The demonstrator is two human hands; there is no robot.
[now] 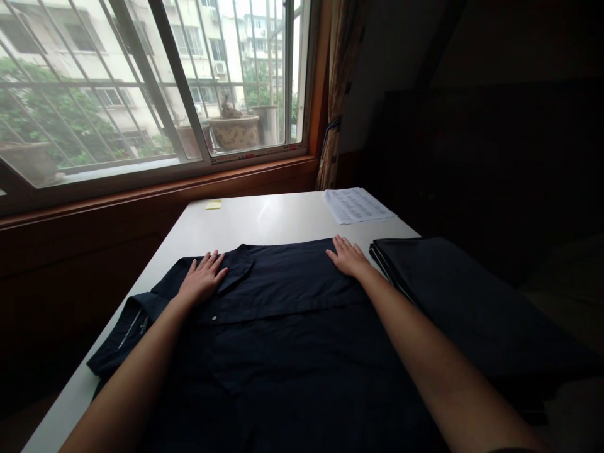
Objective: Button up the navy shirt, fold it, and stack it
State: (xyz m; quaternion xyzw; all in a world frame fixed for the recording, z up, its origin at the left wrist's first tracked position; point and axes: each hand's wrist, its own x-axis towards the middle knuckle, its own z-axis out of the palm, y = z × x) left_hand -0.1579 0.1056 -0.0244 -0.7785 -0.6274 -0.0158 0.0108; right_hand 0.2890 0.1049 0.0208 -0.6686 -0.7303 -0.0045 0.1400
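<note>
A dark navy shirt [287, 283] lies spread out on the white table, with its button front running across and one pale button showing. Its collar end and a sleeve [127, 327] are at the left. My left hand [202, 277] rests flat on the shirt near the collar, fingers spread. Farther right, my right hand [348, 257] presses flat on the shirt's far edge, its fingers also stretched out. Neither hand grips the cloth. The lower part of the shirt falls into shadow near my body.
A stack of folded dark cloth [453, 283] sits on the right of the white table [278, 217]. Printed papers [357, 205] lie at its far right corner, a yellow sticky note [213, 204] at the far left. Beyond are a barred window [202, 126] and a tied curtain [336, 94].
</note>
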